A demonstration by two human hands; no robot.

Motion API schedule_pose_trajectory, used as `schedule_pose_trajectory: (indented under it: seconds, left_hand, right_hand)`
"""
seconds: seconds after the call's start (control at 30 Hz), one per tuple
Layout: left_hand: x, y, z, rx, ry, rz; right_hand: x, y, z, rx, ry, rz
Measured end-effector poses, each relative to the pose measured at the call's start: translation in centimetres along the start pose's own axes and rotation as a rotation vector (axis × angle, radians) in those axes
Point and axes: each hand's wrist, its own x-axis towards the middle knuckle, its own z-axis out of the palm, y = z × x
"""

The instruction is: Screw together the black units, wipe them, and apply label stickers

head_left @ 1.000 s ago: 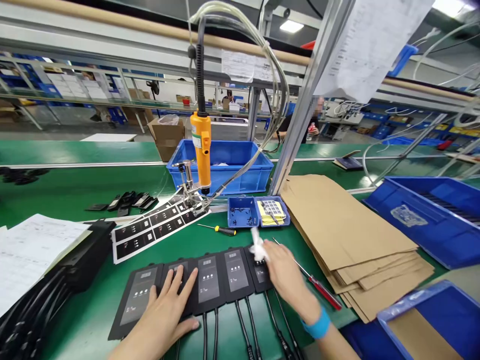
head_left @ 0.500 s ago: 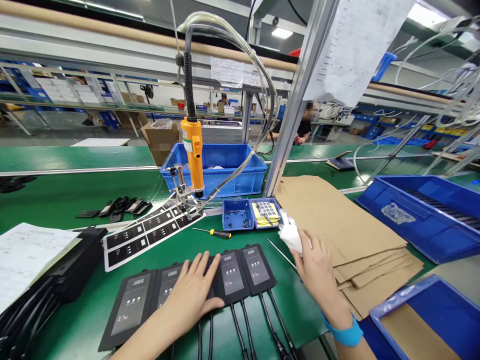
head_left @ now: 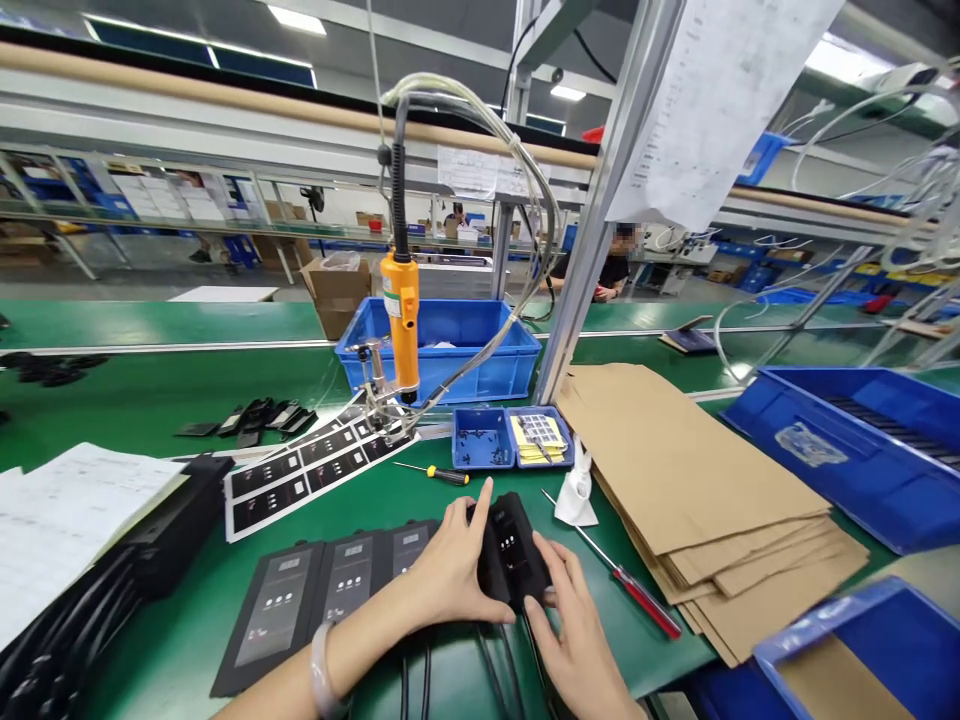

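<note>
A black control box with a display label sits tilted between my two hands, its cables trailing toward me. My right hand grips its right edge and lower corner. From the left, my left hand holds the side of the box, index finger stretched up and thumb along the bottom; its other fingers are partly hidden. More boxes of the same kind lie in a row to the left, one farthest out. The crumpled white cloth stands on the table, right of my hands.
A red-handled screwdriver lies at the right, a yellow-black screwdriver ahead. Beyond are a blue screw tray, a hanging orange electric screwdriver and label sheets. Cardboard sheets and blue bins occupy the right.
My right hand has let go of the white cloth and moved left onto the box. My left hand has shifted right from the row, and the rightmost box is now tilted.
</note>
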Motion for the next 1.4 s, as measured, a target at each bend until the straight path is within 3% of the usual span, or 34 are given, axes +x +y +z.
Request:
schedule_pose_trajectory:
  seconds: [0.1,0.17,0.3,0.5,0.63,0.7,0.83,0.9,0.97,1.07,1.13,1.2,1.27,1.4]
  left_hand:
    - [-1.4,-0.9,0.1,-0.134,0.062,0.073]
    - [-2.2,-1.8,-0.3,-0.005,0.041,0.064]
    - [-3.7,-2.9,-2.5,0.253,-0.07,-0.082]
    - [-6.1,-3.2,-4.3,-0.085,0.053,0.024]
    - [-8.0,-5.1,-6.1,0.198,-0.088,-0.12]
    - [-8.8,-5.7,-7.1,0.282,-0.114,-0.178]
    - [-9.3,-5.1,-7.0,0.025,0.092,-0.094]
    - [-9.2,-4.7,-6.3,-0.115,0.132,-0.044]
    - [-9.5,-4.8,-6.4,-0.07,0.009,-0.053]
    - [-10.8,-5.8,-8.7,0.291,-0.219,-0.233]
    - [-11.8,-6.4,-10.8,0.455,-0.234,-0.364]
    - [-12.4,-6.3,-12.1,0.422,-0.177,-0.333]
    - [-12.3,-5.6,-11.7,0.272,-0.065,-0.212]
    - [-10.3,-4.2,-7.1,0.03,0.152,-0.084]
  right_hand:
    - [0.3,-1.4,0.4,-0.011,-0.087,-0.073]
    - [0.6,-2.2,1.2,-0.076,-0.134,-0.113]
    - [1.2,-3.2,3.2,-0.2,-0.155,-0.128]
    - [1.5,-3.3,5.4,-0.228,-0.164,-0.194]
    - [1.6,-3.3,6.0,-0.258,-0.226,-0.206]
    - [1.7,-3.3,6.4,-0.273,-0.185,-0.192]
    - [1.8,-4.0,6.9,-0.262,-0.196,-0.135]
    - [1.8,-4.9,6.7,-0.262,-0.254,-0.094]
    - [1.9,-6.1,6.1,-0.277,-0.3,-0.042]
    - [2.1,-7.7,5.1,-0.294,-0.367,0.035]
    - [2.4,-8.5,4.5,-0.291,-0.392,0.057]
    - [2.6,-9.2,4.0,-0.289,-0.404,0.061]
    - [2.8,-9.9,3.8,-0.305,-0.389,0.061]
    - [3.3,-11.1,4.0,-0.365,-0.324,0.043]
